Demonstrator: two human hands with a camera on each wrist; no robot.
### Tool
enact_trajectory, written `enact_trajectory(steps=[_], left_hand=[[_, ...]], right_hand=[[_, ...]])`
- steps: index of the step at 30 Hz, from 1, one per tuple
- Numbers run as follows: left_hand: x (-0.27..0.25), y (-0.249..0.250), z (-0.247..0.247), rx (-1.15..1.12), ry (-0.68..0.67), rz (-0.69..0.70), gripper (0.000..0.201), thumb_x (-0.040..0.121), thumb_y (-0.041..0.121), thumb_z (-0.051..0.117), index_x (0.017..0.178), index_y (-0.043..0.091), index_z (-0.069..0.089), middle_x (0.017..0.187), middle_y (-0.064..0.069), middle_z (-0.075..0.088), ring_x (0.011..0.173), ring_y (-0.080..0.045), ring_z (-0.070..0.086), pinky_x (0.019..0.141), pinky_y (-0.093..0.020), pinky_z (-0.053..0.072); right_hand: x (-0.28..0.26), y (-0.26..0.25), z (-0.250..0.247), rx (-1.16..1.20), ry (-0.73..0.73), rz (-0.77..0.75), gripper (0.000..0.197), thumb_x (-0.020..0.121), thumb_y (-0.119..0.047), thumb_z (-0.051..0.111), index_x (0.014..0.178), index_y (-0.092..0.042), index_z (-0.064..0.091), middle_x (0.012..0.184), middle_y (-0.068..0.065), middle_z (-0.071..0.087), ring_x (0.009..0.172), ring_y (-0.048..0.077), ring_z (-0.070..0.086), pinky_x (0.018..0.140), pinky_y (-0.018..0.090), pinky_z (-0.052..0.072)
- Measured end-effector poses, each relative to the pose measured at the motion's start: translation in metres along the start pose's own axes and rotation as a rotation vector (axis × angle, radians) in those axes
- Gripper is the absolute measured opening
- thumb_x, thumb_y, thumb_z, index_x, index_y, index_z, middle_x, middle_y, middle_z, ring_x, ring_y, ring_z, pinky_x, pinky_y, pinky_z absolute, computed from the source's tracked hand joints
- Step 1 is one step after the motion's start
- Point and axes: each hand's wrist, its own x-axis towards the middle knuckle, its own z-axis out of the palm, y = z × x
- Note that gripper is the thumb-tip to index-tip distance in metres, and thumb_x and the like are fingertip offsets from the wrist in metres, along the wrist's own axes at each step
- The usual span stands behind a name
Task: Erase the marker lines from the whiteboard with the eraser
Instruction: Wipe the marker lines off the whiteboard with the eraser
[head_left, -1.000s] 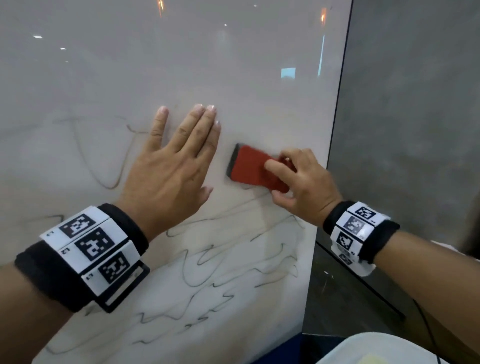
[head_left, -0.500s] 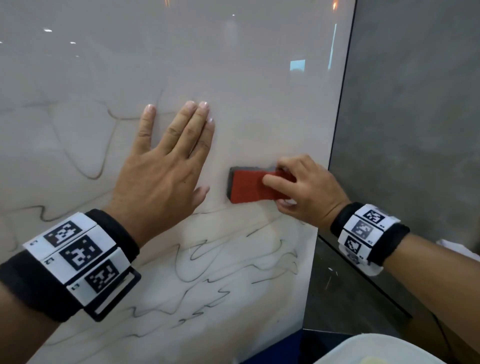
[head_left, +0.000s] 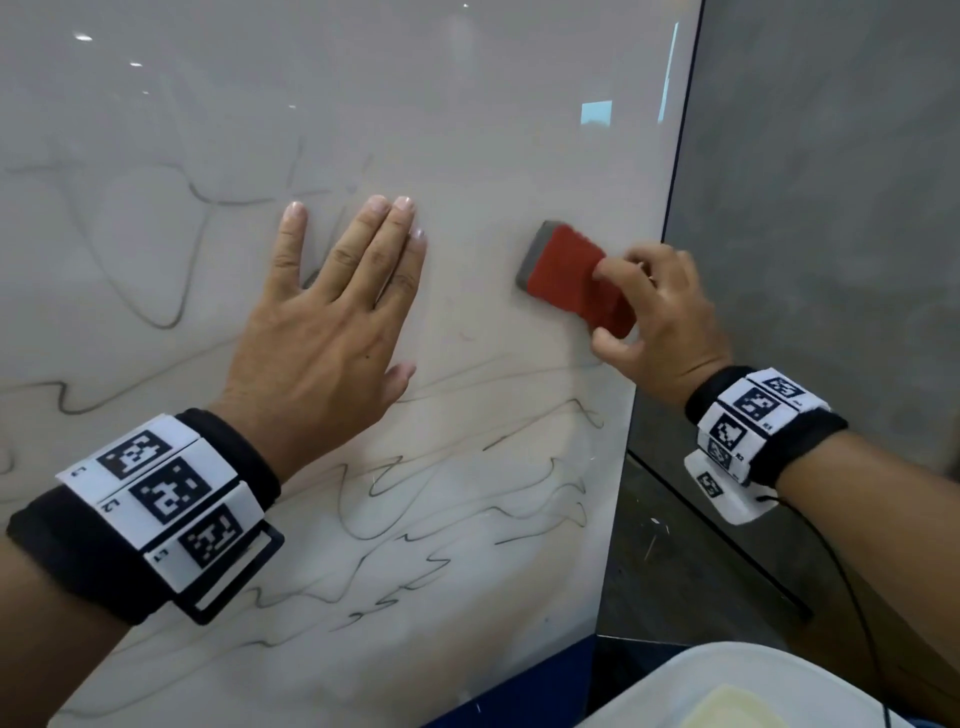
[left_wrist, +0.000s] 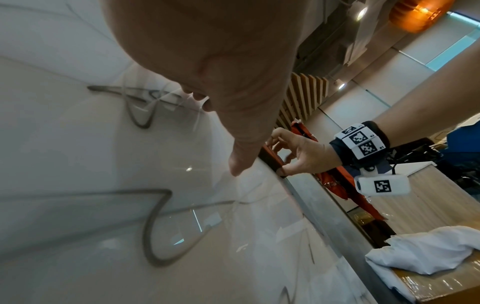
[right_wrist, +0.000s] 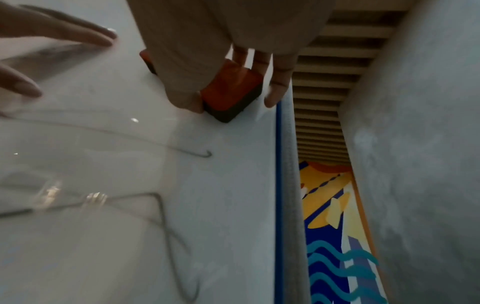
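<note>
- Red-backed rectangular eraser with a grey felt base (head_left: 574, 278) sits felt-down on the glossy white whiteboard (head_left: 467, 130), close to the board's right edge, tilted so its long side runs down toward the right.
- Your right hand (head_left: 660, 317) pinches that eraser across its width: thumb on the lower edge, fingers curled over the red back and upper edge, as the right wrist view also shows (right_wrist: 231, 86).
- Your left hand (head_left: 332, 312) lies flat on the whiteboard left of the eraser and apart from it, fingers straight and spread a little, palm against the surface.
- Dark wavy marker lines (head_left: 467, 499) cross the lower part of the board beneath both hands, and a looping line (head_left: 171, 291) runs to the left of your left hand.
- Fainter grey strokes show above your left fingertips.
- Around the eraser itself the surface looks pale and mostly free of strokes.
- Black wristbands with white coded tags (head_left: 161, 493) wrap both of your wrists.
- Grey concrete wall (head_left: 831, 208) stands just beyond the board's right edge.
</note>
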Motion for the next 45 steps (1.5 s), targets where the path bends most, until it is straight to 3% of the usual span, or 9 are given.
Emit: enact_trajectory(steps=[2,6,12,18,23,28,34,40,45], left_hand=[[0.0,0.002,0.002,-0.003,0.002,-0.006,0.095,0.086,0.045,0.06,0.155,0.0,0.014,0.164,-0.018,0.005,0.153,-0.029,0.006,0.118,-0.064,0.004],[-0.002,0.008,0.005,0.013,-0.007,-0.012,0.095,0.086,0.046,0.059,0.155,0.0,0.013,0.164,-0.018,0.004,0.153,-0.029,0.004,0.118,-0.063,0.005],[-0.002,0.011,0.003,0.019,-0.002,-0.016,0.095,0.083,0.045,0.063,0.155,0.002,0.017,0.163,-0.018,0.012,0.151,-0.03,0.012,0.117,-0.064,0.011],[-0.003,0.01,0.002,0.005,0.029,-0.017,0.09,0.085,0.042,0.061,0.154,0.003,0.02,0.163,-0.016,0.017,0.151,-0.029,0.016,0.117,-0.064,0.013],[-0.006,0.006,0.003,0.044,0.004,-0.016,0.106,0.079,0.054,0.066,0.156,0.004,0.014,0.164,-0.013,0.013,0.151,-0.026,0.013,0.119,-0.061,0.011],[-0.019,-0.006,0.004,0.034,-0.003,-0.057,0.108,0.079,0.056,0.065,0.156,0.005,0.01,0.165,-0.013,0.009,0.152,-0.026,0.009,0.118,-0.063,0.01],[-0.035,-0.025,0.002,0.066,-0.041,-0.133,0.12,0.072,0.069,0.064,0.158,0.009,0.005,0.165,-0.012,0.0,0.153,-0.025,0.002,0.119,-0.063,0.006],[-0.049,-0.036,0.0,0.068,-0.061,-0.18,0.126,0.07,0.069,0.068,0.157,0.009,-0.001,0.165,-0.013,-0.002,0.153,-0.025,0.001,0.119,-0.062,0.005],[-0.059,-0.045,-0.005,0.065,-0.098,-0.211,0.126,0.072,0.072,0.064,0.157,0.01,-0.005,0.165,-0.012,-0.006,0.153,-0.025,-0.003,0.118,-0.062,0.002]], right_hand=[[-0.01,-0.006,0.007,0.02,0.017,0.036,0.056,0.07,-0.026,0.069,0.121,-0.027,0.044,0.116,0.013,0.05,0.101,0.031,0.045,0.058,0.035,0.049],[-0.041,-0.02,0.023,-0.022,-0.165,-0.221,0.054,0.072,-0.032,0.066,0.121,-0.024,0.047,0.112,0.014,0.056,0.091,0.034,0.052,0.058,0.039,0.051],[0.001,-0.037,0.006,0.128,0.058,0.056,0.054,0.07,-0.033,0.069,0.12,-0.026,0.048,0.11,0.011,0.05,0.098,0.027,0.047,0.066,0.032,0.045],[-0.013,-0.076,0.023,0.074,-0.112,-0.233,0.059,0.068,-0.037,0.072,0.12,-0.025,0.048,0.106,0.01,0.053,0.088,0.029,0.05,0.061,0.033,0.044],[0.015,-0.077,0.01,0.134,0.058,-0.018,0.054,0.069,-0.034,0.068,0.119,-0.025,0.048,0.107,0.011,0.051,0.093,0.026,0.046,0.065,0.03,0.042],[-0.012,-0.103,0.028,0.048,-0.084,-0.241,0.061,0.065,-0.03,0.072,0.121,-0.025,0.049,0.107,0.013,0.056,0.089,0.031,0.049,0.066,0.036,0.044],[0.017,-0.117,0.014,0.084,0.047,-0.105,0.053,0.069,-0.028,0.067,0.119,-0.026,0.05,0.11,0.012,0.055,0.093,0.031,0.049,0.068,0.037,0.048],[0.002,-0.141,0.022,0.014,-0.151,-0.306,0.066,0.061,-0.032,0.075,0.121,-0.026,0.047,0.109,0.01,0.051,0.087,0.032,0.049,0.059,0.037,0.047],[0.037,-0.146,0.0,0.079,-0.073,-0.074,0.06,0.063,-0.033,0.075,0.116,-0.028,0.047,0.105,0.009,0.051,0.09,0.028,0.049,0.064,0.035,0.049]])
